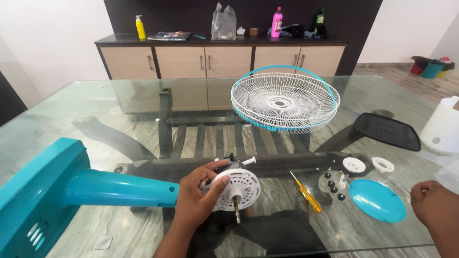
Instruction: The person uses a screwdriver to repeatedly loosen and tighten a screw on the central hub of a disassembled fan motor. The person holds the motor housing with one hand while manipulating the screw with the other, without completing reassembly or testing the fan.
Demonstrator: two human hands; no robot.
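Left hand (198, 196) — around fan motor (236, 188)

My view: two hands and forearms only, rest of body out of shot. Left hand (198, 193) bare, no glove, no ring that I can see; forearm bare down to bottom edge, no sleeve or cuff in sight. Right hand (432, 203) also bare, no glove; wrist and forearm uncovered to frame corner. I see no watch or band on either wrist. Nails short, unpainted on left thumb.
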